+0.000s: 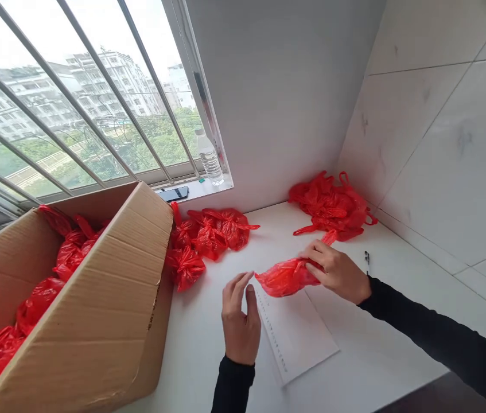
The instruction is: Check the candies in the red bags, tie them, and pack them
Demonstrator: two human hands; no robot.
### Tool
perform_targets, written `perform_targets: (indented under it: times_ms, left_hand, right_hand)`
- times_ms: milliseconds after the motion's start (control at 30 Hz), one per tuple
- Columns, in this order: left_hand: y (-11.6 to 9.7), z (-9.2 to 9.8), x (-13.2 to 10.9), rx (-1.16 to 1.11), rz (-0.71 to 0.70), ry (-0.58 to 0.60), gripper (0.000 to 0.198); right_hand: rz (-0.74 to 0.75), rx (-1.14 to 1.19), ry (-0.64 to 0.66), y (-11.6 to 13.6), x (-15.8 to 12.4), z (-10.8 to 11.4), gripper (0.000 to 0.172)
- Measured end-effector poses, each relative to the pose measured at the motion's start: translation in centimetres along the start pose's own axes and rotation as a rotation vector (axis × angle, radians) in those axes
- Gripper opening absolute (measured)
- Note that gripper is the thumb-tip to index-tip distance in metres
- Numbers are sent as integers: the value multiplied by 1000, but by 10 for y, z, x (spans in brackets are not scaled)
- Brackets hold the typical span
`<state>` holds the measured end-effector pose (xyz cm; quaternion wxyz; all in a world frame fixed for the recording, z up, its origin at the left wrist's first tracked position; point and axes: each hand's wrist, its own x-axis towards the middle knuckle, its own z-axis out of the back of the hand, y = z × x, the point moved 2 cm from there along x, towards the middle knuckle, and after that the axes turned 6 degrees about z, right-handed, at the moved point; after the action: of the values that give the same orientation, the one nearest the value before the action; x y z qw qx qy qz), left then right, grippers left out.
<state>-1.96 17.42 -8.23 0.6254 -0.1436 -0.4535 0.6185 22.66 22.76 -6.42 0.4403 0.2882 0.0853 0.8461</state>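
Observation:
My right hand (337, 272) is closed around the gathered neck of a red plastic bag (283, 277), which hangs on its side above a notebook (300, 338). What is inside the bag cannot be made out. Just left of the bag's bottom corner is my left hand (241, 321), its thumb and fingers apart and nothing between them. Its fingertips come close to that corner; whether they touch it is unclear. Behind, by the wall, lies a loose heap of red plastic bags (333, 203). Several tied red bags (212, 232) stand together beside the cardboard box.
On the left, an open cardboard box (109, 298) holds several red bags (45, 298). A water bottle (210, 158) and a phone (174, 194) are on the windowsill. A pen (367, 261) lies on the white table (389, 344) at right, near the tiled wall.

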Motion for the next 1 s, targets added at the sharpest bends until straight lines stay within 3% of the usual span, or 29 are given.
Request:
perform_targets:
  times_ms: [133,200,333,467,567,633,733,800,900,1000]
  left_hand:
    - [-11,-28,-24,-40,-55,232,25]
    - [-7,-33,-37,-53,-29,264,14]
    - [13,-22,-57,-72,124,129,14]
    - [21,-6,-68,-74,206,11,17]
    - [7,-8,-73,-74,115,47,32]
    - [-6,-16,-75,-69,20,123,41]
    - [-14,-23,-73,-66,-28,166,17]
    - [-8,-19,-69,-76,29,106,10]
    - [4,-5,-65,-97,167,-18,14]
    - [2,4,-65,-127,241,-70,18]
  right_hand:
    - [92,93,59,27,-37,-22,26]
    - [103,123,57,30,-53,-29,30]
    - [66,169,18,25,-85,-29,35]
    - [-84,190,54,25,-105,-21,35]
    - [-157,209,109,32,-104,-20,45]
    - [-187,220,115,36,-97,-24,40]
    - [-216,236,110,35,-89,-30,18]
    - [-243,242,87,30,-88,-28,20]
    - [-361,290,-12,20,-94,-16,24]
    - [-476,421,-89,16,-102,-7,25]
